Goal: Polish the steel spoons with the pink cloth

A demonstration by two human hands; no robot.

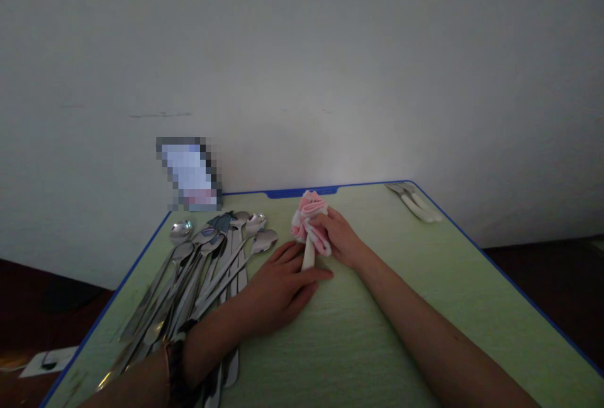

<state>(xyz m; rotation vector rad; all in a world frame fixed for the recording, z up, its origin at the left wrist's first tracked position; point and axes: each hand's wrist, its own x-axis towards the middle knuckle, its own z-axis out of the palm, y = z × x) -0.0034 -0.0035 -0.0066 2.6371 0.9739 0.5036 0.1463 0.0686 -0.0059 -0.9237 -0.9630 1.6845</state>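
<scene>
Near the middle of the table, my right hand (340,237) is closed on a folded pink and white cloth (309,210). The cloth is wrapped around the upper end of a utensil with a cream-white handle (308,257), so its head is hidden. My left hand (285,288) grips the lower part of that handle, its thumb pointing right. Just left of my left hand lies a heap of metal spoons (210,246) with long handles, partly covered by my forearm. Forks with cream-white handles (418,205) lie together at the far right corner.
A pale green table (377,332) with a blue rim stands against a grey wall (330,81). At the back left a blurred-out phone-like device (191,172) leans on the wall. A white object (50,361) lies on the dark floor at left.
</scene>
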